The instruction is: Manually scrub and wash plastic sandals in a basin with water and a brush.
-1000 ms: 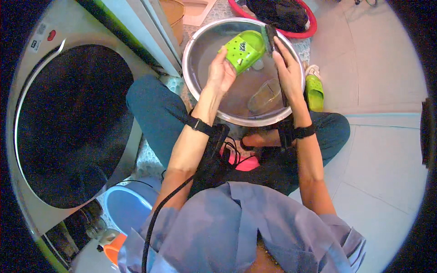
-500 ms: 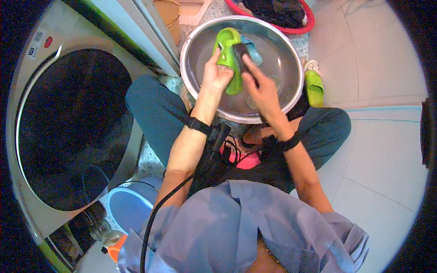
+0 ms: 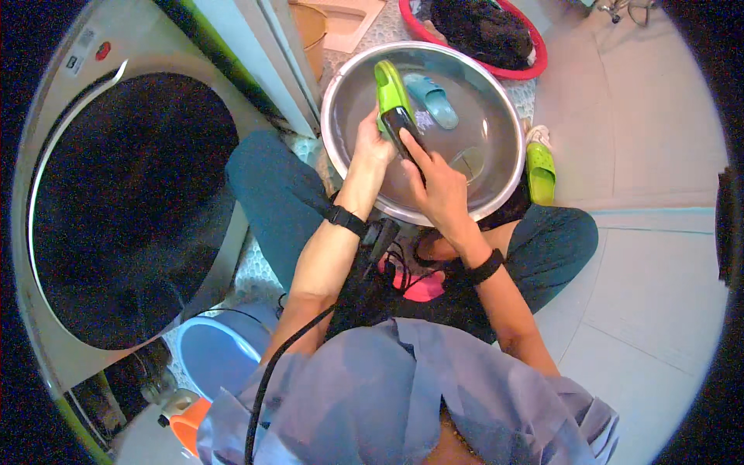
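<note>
My left hand (image 3: 373, 142) is closed around the near end of a lime-green slipper (image 3: 392, 89), holding it tilted above a wide metal basin (image 3: 513, 116). In my right hand (image 3: 446, 191) is a dark-handled brush (image 3: 397, 125), its index finger stretched along the back. The brush lies over the slipper's near half; its bristles are hidden. Below them, greyish water fills the basin. A light-blue slipper (image 3: 436, 107) sits in that water, right of the green one. Outside the basin, another green slipper (image 3: 541, 172) leans against the tiled wall on the right.
Behind the basin stands a red tub (image 3: 539, 66) with dark cloth in it. A washing machine (image 3: 139, 217) with a round dark door is on the left. Near my left elbow are a blue bucket (image 3: 190, 341) and an orange object (image 3: 188, 425). A cable (image 3: 271, 368) runs past my left arm.
The green slipper has turned from showing its strapped upper to a more edge-on angle. The brush has shifted from the slipper's right side onto its near half, and its blur is gone.
</note>
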Available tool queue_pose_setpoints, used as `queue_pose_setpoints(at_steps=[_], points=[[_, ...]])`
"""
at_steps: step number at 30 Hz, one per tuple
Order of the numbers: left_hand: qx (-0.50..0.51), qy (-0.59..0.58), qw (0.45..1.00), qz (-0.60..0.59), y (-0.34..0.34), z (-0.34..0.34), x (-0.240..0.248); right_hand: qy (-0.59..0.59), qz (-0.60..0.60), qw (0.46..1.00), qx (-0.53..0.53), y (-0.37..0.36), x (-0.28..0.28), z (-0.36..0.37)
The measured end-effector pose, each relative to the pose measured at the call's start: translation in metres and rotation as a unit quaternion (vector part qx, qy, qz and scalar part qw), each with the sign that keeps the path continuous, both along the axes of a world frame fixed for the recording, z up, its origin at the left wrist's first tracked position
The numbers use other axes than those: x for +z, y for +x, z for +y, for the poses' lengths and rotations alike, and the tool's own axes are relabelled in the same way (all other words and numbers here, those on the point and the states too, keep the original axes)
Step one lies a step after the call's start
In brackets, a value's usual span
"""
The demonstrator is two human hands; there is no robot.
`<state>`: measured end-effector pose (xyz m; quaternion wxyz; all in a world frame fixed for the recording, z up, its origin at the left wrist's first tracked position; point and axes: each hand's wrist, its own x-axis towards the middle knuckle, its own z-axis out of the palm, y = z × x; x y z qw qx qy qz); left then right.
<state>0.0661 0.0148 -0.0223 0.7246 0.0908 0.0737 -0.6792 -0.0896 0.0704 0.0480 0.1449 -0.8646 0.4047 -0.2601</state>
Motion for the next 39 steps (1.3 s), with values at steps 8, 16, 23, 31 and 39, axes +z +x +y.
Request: queue_pose_setpoints(at_steps=[8, 16, 23, 31, 39], points=[[-0.041, 0.011, 0.998, -0.04, -0.015, -0.005, 0.0, -0.028, -0.04, 0.997, -0.052, 0.025, 0.036, -0.074], [-0.029, 0.099, 0.987, -0.119, -0.014, 0.001, -0.027, 0.143, -0.092, 0.982, -0.076, -0.025, -0.035, -0.058], [-0.072, 0.133, 0.984, -0.09, -0.024, 0.004, -0.074, 0.428, -0.192, 0.879, -0.086, -0.016, -0.098, -0.113], [-0.093, 0.311, 0.912, -0.252, -0.029, 0.008, -0.13, 0.515, -0.215, 0.818, -0.136, -0.023, -0.247, -0.122], [-0.004, 0.423, 0.738, -0.526, 0.034, 0.021, -0.288, 0.272, 0.015, 0.958, -0.087, 0.017, -0.308, -0.104]])
